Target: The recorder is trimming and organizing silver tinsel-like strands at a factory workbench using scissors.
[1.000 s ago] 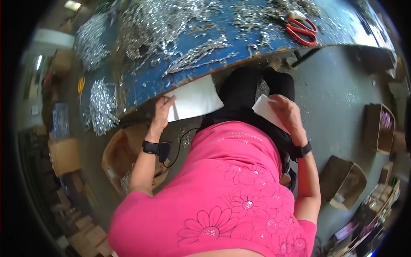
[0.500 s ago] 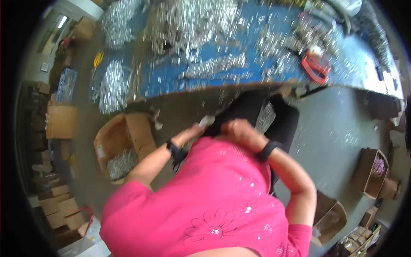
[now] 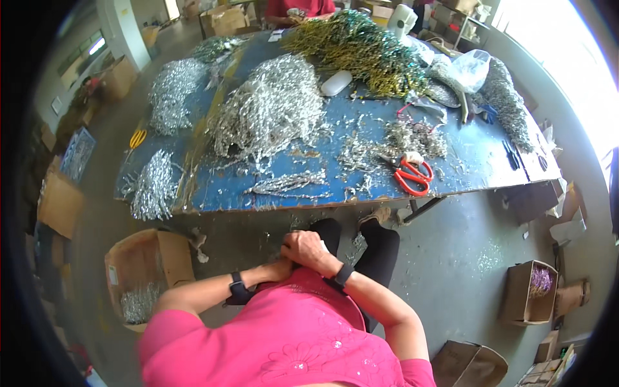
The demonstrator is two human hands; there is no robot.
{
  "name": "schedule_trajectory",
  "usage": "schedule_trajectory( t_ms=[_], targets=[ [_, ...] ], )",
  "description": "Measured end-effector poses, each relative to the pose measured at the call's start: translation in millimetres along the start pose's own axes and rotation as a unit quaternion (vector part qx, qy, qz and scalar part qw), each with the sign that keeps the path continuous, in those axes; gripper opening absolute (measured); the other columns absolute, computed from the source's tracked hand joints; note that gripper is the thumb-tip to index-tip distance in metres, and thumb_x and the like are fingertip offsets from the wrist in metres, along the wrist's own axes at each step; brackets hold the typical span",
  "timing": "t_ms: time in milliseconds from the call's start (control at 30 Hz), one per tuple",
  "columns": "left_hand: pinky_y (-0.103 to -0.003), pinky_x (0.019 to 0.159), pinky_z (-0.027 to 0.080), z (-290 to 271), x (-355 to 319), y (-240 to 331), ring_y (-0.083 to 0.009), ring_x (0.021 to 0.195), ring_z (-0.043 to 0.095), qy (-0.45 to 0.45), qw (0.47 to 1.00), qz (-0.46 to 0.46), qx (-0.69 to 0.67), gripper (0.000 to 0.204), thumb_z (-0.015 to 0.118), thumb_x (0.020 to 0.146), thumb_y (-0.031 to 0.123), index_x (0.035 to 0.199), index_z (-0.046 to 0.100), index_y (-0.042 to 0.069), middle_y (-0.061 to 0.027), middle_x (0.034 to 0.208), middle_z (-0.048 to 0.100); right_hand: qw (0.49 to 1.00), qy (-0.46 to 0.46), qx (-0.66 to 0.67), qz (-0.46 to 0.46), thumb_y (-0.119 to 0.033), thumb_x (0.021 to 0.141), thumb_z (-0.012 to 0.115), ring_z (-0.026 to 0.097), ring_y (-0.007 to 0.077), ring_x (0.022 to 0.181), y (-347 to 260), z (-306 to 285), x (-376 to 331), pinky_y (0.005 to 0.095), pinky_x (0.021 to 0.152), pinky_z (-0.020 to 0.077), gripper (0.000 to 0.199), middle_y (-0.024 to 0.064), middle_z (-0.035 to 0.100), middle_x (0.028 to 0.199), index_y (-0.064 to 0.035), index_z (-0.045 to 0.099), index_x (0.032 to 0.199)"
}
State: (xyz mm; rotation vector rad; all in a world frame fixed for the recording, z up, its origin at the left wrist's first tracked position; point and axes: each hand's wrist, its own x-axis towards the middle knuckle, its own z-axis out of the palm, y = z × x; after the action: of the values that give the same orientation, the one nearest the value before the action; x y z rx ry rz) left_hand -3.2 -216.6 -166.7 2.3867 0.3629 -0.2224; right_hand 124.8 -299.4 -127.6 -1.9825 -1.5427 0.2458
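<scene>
Both my hands are at my waist, close together at the hem of my pink shirt [image 3: 284, 329]. My right hand [image 3: 306, 249] is closed with its fingers curled; whatever it grips, if anything, is hidden beneath it. A small bit of white shows by its edge. My left hand [image 3: 279, 268] is tucked against the right one and the shirt, its fingers out of sight. On the blue table [image 3: 222, 193] in front lie a silver tinsel pile [image 3: 267, 106], a thin silver tinsel bunch [image 3: 288, 184] and red-handled scissors [image 3: 412, 175].
Green-gold tinsel [image 3: 367, 55] and a white oval object [image 3: 336, 83] lie farther back, yellow-handled scissors [image 3: 137, 138] at the left. A person in red [image 3: 300, 8] is across the table. Cardboard boxes [image 3: 174, 258] stand on the floor at left, and another box [image 3: 512, 303] at right.
My view has tilted up, showing more of the table. My hands have come together at the waist. The whitish piece in my left hand earlier is no longer plainly visible there.
</scene>
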Motion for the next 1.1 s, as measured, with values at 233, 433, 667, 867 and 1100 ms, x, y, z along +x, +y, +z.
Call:
schedule_trajectory(
  t_ms=[233,433,667,867,1100],
  targets=[
    [-0.040,0.089,0.046,-13.8,21.8,-5.0,-0.0343,0.104,0.059,-0.202,0.970,-0.048,-0.127,0.034,0.050,0.088,0.023,0.109,0.059,-0.002,-0.0242,0.107,0.061,0.998,-0.051,-0.030,0.006,-0.031,0.082,0.057,0.063,0.0328,0.067,-10.8,-19.1,-11.6,0.0439,0.058,0.0502,0.028,0.0152,0.063,0.070,-0.0055,0.060,0.072],
    [-0.042,0.093,0.045,-1.1,25.9,-50.1,-0.0309,0.113,0.056,-0.327,0.924,-0.133,0.147,0.051,0.042,0.092,0.037,0.126,0.052,0.000,-0.0181,0.125,0.057,0.991,-0.037,0.124,-0.027,-0.023,0.090,0.053,0.062,0.0292,0.089,90.1,25.9,-46.7,0.0381,0.073,0.0514,0.021,0.0106,0.065,0.096,-0.0103,0.067,0.099],
    [-0.028,0.081,0.049,12.7,20.3,-100.8,-0.0170,0.090,0.061,-0.334,0.942,0.002,0.045,0.038,0.049,0.092,0.028,0.107,0.060,-0.005,-0.0083,0.101,0.065,0.993,-0.101,0.043,-0.043,-0.015,0.090,0.048,0.058,0.0275,0.100,94.8,40.2,-57.4,0.0362,0.084,0.0495,0.028,0.0091,0.064,0.108,-0.0069,0.062,0.113],
    [-0.032,0.083,0.050,-131.6,-5.6,13.5,-0.0174,0.091,0.062,-0.179,0.952,0.130,-0.209,0.023,0.051,0.093,0.011,0.111,0.062,-0.001,-0.0079,0.104,0.066,0.966,-0.054,0.221,0.120,-0.018,0.087,0.062,0.063,0.0281,0.093,70.8,-34.4,-47.3,0.0368,0.077,0.0510,0.025,0.0158,0.064,0.102,-0.0080,0.064,0.110],
    [-0.038,0.094,0.047,-143.6,54.6,120.8,-0.0202,0.112,0.056,-0.314,0.731,0.030,-0.606,0.045,0.046,0.098,0.035,0.134,0.041,0.009,-0.0074,0.124,0.053,0.923,0.298,0.244,-0.006,-0.009,0.085,0.064,0.060,0.0218,0.081,-16.4,-145.9,-11.9,0.0316,0.068,0.0486,0.019,0.0098,0.060,0.092,-0.0052,0.061,0.104]
  ],
)
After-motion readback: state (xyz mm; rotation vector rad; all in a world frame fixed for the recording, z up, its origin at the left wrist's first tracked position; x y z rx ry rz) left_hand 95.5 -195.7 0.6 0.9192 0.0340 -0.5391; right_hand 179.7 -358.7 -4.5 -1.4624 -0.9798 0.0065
